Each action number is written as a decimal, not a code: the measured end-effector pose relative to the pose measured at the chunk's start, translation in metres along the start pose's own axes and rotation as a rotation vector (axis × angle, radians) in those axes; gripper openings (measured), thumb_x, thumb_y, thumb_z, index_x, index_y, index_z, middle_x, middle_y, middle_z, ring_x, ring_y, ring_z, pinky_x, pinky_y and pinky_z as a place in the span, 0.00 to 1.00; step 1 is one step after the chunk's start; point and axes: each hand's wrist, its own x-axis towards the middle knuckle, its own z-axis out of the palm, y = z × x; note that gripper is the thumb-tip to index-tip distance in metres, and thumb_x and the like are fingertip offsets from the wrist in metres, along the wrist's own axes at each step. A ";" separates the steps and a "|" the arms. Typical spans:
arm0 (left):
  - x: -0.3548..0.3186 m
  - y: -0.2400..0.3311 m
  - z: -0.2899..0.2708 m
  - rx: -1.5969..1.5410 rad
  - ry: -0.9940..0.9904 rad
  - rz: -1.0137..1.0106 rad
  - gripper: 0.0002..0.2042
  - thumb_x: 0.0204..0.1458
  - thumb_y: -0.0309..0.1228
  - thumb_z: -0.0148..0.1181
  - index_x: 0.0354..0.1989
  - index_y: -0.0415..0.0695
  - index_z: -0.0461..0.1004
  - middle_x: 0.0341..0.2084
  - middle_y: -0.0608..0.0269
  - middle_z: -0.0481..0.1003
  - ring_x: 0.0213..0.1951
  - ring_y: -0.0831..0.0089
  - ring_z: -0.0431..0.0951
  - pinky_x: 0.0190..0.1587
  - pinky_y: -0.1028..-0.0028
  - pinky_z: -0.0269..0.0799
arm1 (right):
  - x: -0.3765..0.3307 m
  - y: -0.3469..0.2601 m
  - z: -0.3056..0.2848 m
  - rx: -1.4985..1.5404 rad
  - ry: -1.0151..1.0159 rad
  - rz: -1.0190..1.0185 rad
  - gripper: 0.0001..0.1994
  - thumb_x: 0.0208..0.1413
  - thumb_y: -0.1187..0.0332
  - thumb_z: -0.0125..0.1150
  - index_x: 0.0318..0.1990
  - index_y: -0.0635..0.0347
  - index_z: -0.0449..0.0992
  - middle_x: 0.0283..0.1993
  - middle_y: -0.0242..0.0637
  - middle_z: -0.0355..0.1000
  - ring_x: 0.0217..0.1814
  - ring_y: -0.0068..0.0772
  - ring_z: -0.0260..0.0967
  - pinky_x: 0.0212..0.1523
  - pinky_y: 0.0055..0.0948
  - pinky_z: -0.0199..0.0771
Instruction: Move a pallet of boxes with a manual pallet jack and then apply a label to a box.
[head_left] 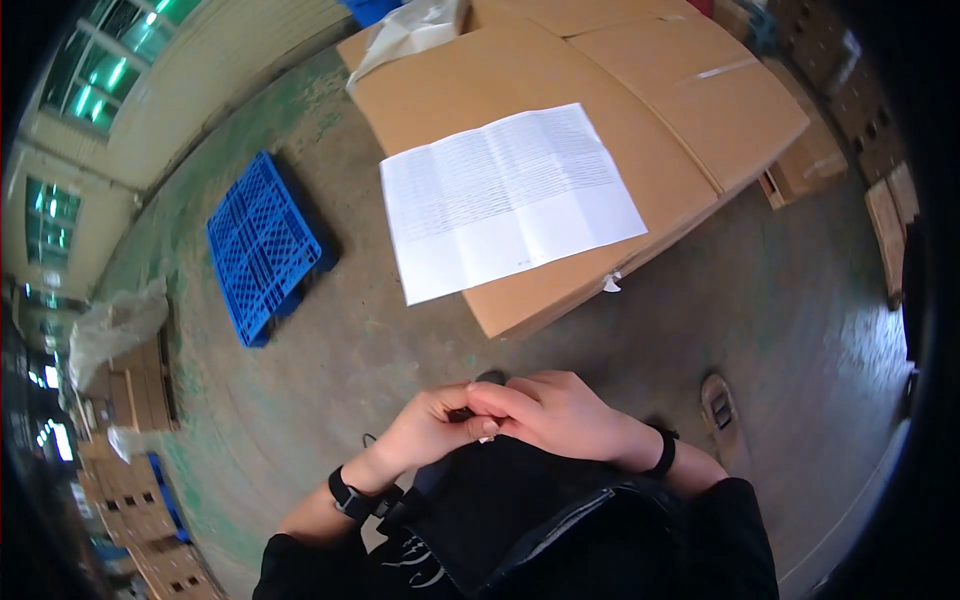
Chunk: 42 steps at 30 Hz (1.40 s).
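My left hand (438, 428) and my right hand (560, 415) meet in front of my dark clothing, at waist height. The fingers of both are bent and pressed together, the right ones lying over the left fingertips. A tiny pale spot shows by the thumbs; what is pinched there, if anything, is hidden. Beyond the hands, touching neither, stands a large brown cardboard box (640, 120). On its top lies a creased white sheet of paper (510, 205) with printed lines, its near left part sticking out past the box's edge.
On the concrete floor (340, 390) to the left is a blue plastic pallet (262, 245). Cartons (140, 490) are stacked at the far left, near clear plastic film (120, 325). More cartons (810, 160) stand at the right. A beige shoe (720, 405) shows at right.
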 end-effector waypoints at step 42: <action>0.003 0.018 -0.554 0.244 0.489 0.345 0.08 0.50 0.25 0.56 0.32 0.41 0.61 0.30 0.60 0.68 0.32 0.76 0.68 0.36 0.78 0.65 | 0.543 0.131 0.210 0.352 -0.156 0.294 0.29 0.48 0.68 0.61 0.59 0.50 0.58 0.26 0.32 0.67 0.25 0.27 0.66 0.29 0.27 0.67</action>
